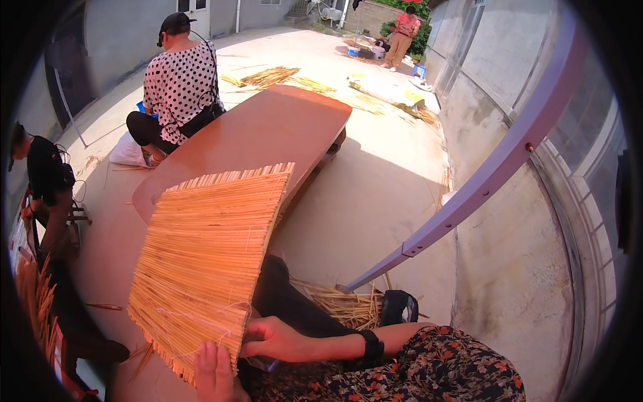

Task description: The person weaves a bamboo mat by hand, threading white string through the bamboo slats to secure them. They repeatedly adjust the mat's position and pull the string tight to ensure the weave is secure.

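A mat of straw stalks [201, 248], laid side by side and bound with thin thread, stands tilted in front of me, its far end overlapping the brown table. My left hand [216, 375] grips its near edge, the fingers straight and pressed on the face; the thumb is hidden. At the lower right corner my right hand [276, 339] is closed on the mat's side edge, its fingertips partly hidden behind it. A loose loop of pale thread [224, 333] hangs on the mat's face between the hands.
Beyond the mat stretches a brown table [268, 127]. A purple metal post [462, 194] slants up at the right, with loose straw [341, 301] by its foot. A person in a dotted top [181, 84] sits left of the table; another person [50, 181] is at far left.
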